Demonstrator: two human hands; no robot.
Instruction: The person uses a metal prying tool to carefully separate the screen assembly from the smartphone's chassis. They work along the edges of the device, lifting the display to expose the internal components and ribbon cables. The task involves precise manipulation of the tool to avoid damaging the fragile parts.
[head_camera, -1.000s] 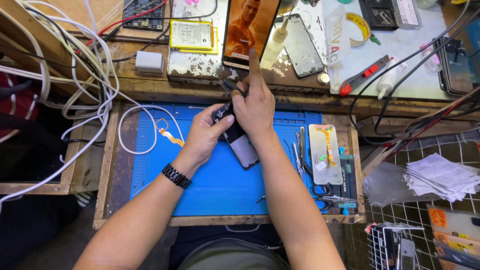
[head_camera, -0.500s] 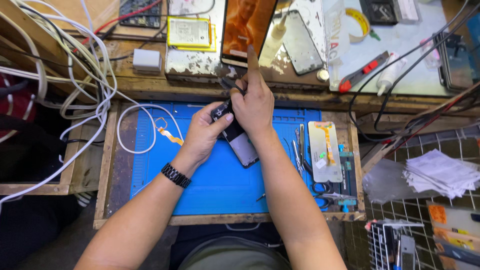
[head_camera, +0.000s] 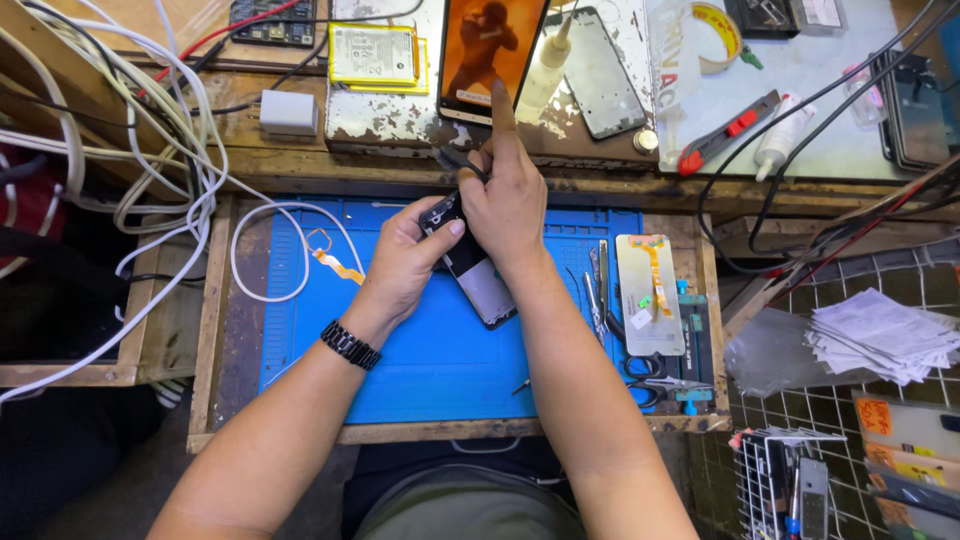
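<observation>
Over a blue work mat (head_camera: 420, 350), my left hand (head_camera: 405, 262) grips a dark, opened phone (head_camera: 485, 285) by its upper end, tilted with its lower end on the mat. My right hand (head_camera: 510, 195) is closed around a thin dark tool (head_camera: 455, 160) at the phone's top edge, index finger stretched up. A black watch (head_camera: 350, 345) sits on my left wrist. The tool's tip is hidden behind my fingers.
Tweezers (head_camera: 597, 290), a phone back panel with orange flex cable (head_camera: 648, 295) and scissors (head_camera: 650, 375) lie on the mat's right. White cables (head_camera: 160, 190) pile at left. A lit phone (head_camera: 490, 50), a battery (head_camera: 372, 55), glue bottle (head_camera: 545, 65), cutter (head_camera: 725, 135) and tape (head_camera: 720, 35) lie behind.
Both hands stay on the phone; they have barely shifted, the right hand working slightly at the phone's top edge.
</observation>
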